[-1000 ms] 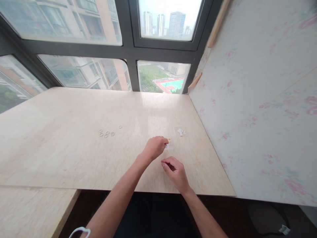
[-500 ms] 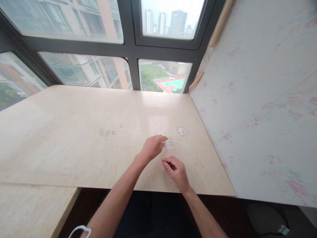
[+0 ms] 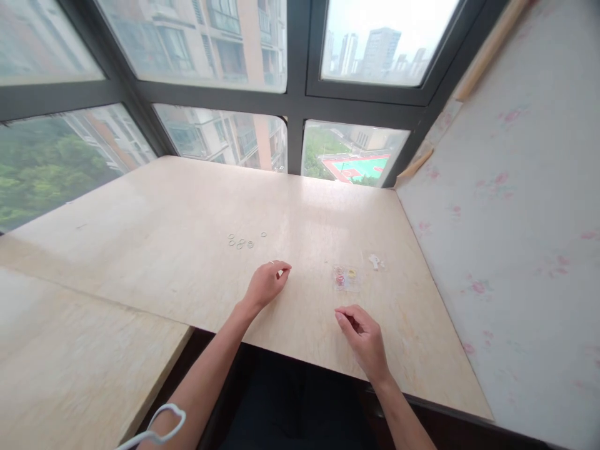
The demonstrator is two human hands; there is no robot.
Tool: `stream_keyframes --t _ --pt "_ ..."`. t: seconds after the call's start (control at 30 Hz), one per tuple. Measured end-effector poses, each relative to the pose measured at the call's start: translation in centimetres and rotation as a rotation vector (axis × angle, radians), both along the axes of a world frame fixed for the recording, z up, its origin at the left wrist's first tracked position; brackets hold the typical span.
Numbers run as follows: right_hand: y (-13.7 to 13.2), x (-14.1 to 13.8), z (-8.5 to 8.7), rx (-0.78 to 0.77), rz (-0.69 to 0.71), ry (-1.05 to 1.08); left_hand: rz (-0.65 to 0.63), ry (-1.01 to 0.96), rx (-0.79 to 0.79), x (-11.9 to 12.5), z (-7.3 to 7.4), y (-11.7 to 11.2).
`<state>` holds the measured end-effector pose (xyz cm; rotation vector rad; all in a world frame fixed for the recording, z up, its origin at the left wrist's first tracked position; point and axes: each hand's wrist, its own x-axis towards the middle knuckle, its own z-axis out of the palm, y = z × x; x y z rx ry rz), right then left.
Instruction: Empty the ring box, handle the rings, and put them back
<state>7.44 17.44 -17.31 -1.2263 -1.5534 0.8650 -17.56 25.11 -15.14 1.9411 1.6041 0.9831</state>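
My left hand (image 3: 268, 286) hovers over or rests on the tabletop, between the loose rings and a clear box. Its thumb and forefinger are pinched together; whatever may be between them is too small to make out. Several thin, pale rings (image 3: 240, 244) lie beyond it to the left. The small clear plastic box (image 3: 357, 289) has compartments with red and yellow ring-like pieces inside. My right hand (image 3: 364, 337) is in front of the box, fingers curled and thumb against fingertip. I cannot see what it holds, if anything.
Small white pieces (image 3: 375, 261) lie right of the box, seemingly on clear plastic. The pale marbled tabletop (image 3: 187, 250) meets windows at the back and a flowered wall (image 3: 506, 250) on the right. A white cord loop (image 3: 171, 415) is near my left forearm.
My left hand has moved left, away from over the clear box, which is now uncovered. My right hand keeps its pinch in front of the box. The view has turned left.
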Motion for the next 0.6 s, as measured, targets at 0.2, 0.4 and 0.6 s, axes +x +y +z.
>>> stream_keyframes --t 0.2,0.4,0.6 --pt "0.1 -0.1 -0.3 -0.040 -0.029 -0.035 0.123 0.014 0.015 -5.9 -0.7 -1.0" --pt "1.5 -5.0 3.1 -0.077 0.048 -0.071 0.340 0.023 0.056 -11.6 -2.0 -1.3" --pt "7.9 -14.1 5.9 0.023 0.289 -0.164 0.475 -0.277 0.067 -13.5 -3.8 -0.9"
